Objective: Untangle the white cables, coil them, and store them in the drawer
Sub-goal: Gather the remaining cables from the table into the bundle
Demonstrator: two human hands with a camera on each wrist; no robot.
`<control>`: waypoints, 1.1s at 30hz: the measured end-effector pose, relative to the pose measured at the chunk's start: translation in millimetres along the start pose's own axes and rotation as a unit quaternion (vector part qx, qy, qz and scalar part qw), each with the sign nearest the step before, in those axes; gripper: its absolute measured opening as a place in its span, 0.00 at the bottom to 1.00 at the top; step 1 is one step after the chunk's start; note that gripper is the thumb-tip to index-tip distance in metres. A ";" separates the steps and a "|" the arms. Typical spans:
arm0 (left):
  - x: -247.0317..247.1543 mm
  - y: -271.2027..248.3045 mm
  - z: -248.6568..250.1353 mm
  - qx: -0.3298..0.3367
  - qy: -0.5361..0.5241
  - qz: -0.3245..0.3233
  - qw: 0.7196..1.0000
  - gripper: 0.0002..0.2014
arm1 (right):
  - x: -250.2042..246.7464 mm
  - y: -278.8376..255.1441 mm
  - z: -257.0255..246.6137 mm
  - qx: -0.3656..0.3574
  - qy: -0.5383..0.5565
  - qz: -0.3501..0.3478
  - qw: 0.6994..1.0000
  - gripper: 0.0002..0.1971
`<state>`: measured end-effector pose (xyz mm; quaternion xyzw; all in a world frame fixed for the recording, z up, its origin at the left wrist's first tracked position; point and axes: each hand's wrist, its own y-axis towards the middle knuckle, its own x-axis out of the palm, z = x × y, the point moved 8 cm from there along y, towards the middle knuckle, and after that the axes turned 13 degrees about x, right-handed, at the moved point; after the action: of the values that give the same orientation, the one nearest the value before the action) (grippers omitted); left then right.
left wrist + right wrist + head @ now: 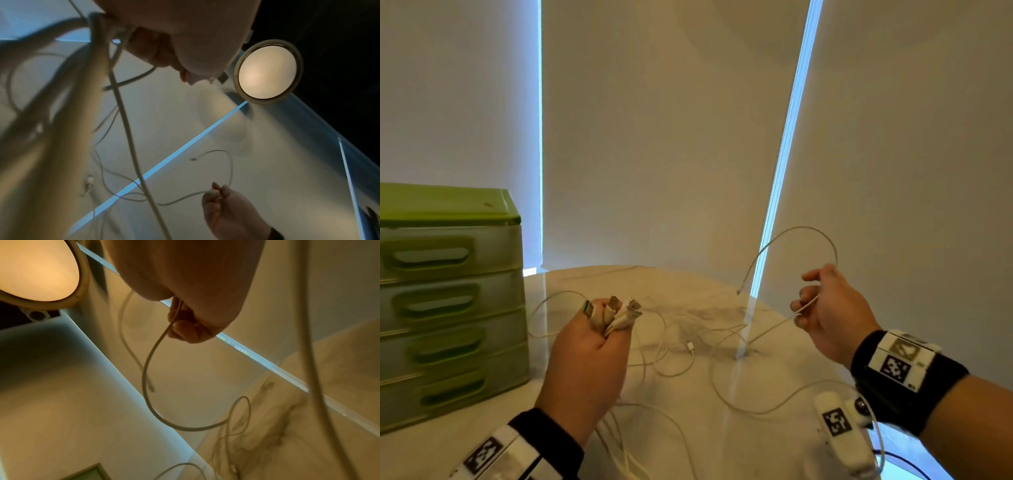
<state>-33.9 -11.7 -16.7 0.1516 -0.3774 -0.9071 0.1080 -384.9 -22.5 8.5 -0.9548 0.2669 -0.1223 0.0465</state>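
Observation:
My left hand is raised over the marble table and grips a bundle of white cable plugs that stick up out of the fist. Their cables hang down and lie in tangled loops on the table. My right hand holds one white cable that arches up from the fingers and ends in a free plug. In the right wrist view the fingers curl round that cable. The green drawer unit stands at the left with all drawers closed.
A loose white plug lies among the loops in the middle of the table. Roller blinds hang behind the table. A round ceiling lamp shows in the wrist views. A dark cord runs at the bottom right.

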 end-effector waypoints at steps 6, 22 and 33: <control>33.8 -15.1 -35.7 -0.106 0.156 -0.262 0.946 0.13 | -15.1 0.1 0.6 0.060 -0.036 -0.001 0.998 0.27; -9.6 1.0 -7.3 0.020 -0.183 0.095 0.978 0.14 | 1.5 -11.8 -64.8 -0.042 -0.013 -0.057 0.997 0.24; -6.8 0.5 -50.7 -0.206 -0.451 0.212 0.842 0.22 | -79.2 -12.0 -167.4 -0.139 0.179 0.017 0.974 0.23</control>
<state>-9.5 -43.0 -48.9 -0.3838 -0.2121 -0.8870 0.1443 -487.7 25.0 155.5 -0.9097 0.3016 -0.2524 -0.1331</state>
